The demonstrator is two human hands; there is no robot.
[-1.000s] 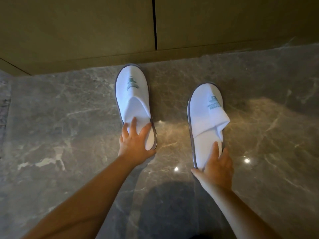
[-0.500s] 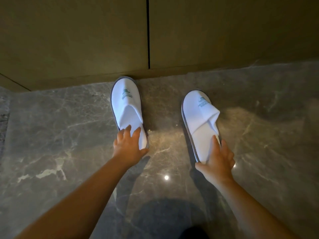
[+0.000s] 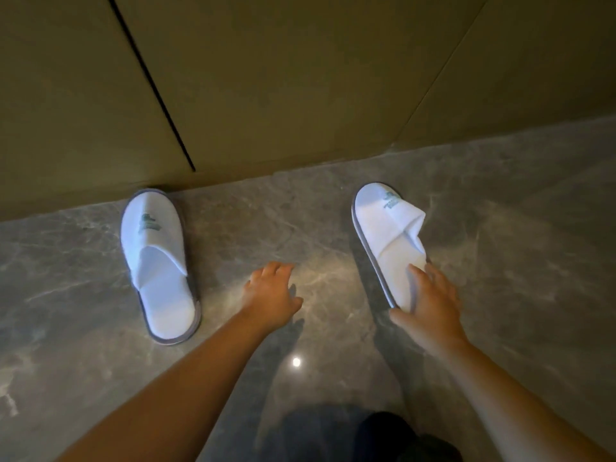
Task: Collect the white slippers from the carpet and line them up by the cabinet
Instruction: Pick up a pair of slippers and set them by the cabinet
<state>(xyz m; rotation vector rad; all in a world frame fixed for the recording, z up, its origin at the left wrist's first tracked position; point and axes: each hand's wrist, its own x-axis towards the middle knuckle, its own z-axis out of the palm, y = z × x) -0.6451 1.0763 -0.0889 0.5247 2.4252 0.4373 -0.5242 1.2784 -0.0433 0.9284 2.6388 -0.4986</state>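
On right slipper [image 3: 390, 245] heel: right hand [image 3: 430, 308] gripping; left hand [image 3: 270, 295] loose, free.

Two white slippers are seen, the left slipper [image 3: 156, 261] and the right slipper [image 3: 390, 241], each edged with a grey sole rim and marked on the toe with a small green logo too blurred to be read. The floor [image 3: 100, 328] is shown as polished grey marble, veined with paler white and brownish streaks. The cabinet [image 3: 300, 78] is coloured a plain, dull olive-brown, crossed by thin dark seams.
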